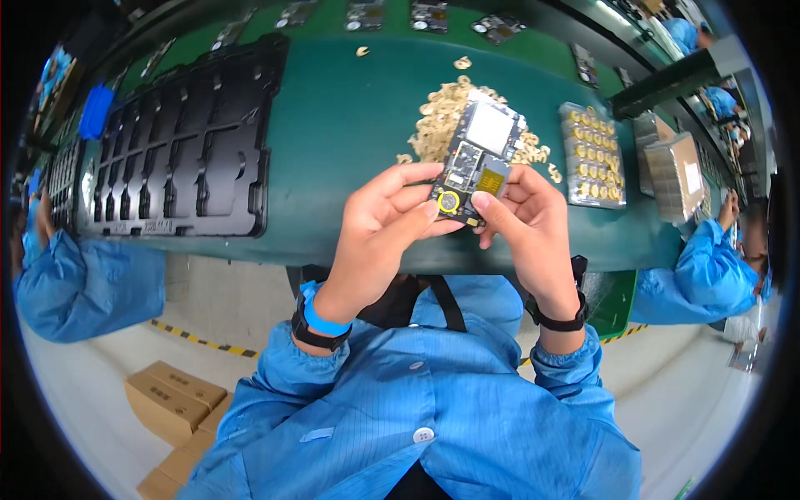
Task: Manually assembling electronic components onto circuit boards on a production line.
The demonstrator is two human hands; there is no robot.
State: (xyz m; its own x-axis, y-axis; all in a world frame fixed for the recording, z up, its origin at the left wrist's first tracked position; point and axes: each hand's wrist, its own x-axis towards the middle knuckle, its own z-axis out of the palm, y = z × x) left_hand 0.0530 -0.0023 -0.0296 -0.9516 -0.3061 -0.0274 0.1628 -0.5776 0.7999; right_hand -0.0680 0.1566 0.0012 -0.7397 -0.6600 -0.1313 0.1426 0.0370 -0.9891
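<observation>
A black circuit board [469, 163] is held tilted above the green table by both my hands. My left hand [385, 208] grips its lower left edge, the thumb beside a round yellow-ringed part [449, 202] on the board. My right hand [527, 212] pinches the lower right edge, with the thumb on the board's face. A white square and a gold-coloured patch also show on that face. Behind the board lies a heap of small cream-coloured curved pieces [435, 122], partly hidden by it.
Right of the heap sits a clear tray of round yellow parts [593, 155], with stacked packs [675, 171] beyond. A large black compartment tray [179, 146] covers the table's left. More boards [364, 14] line the far side. Co-workers in blue [696, 271] sit at both sides; cartons [173, 400] stand on the floor.
</observation>
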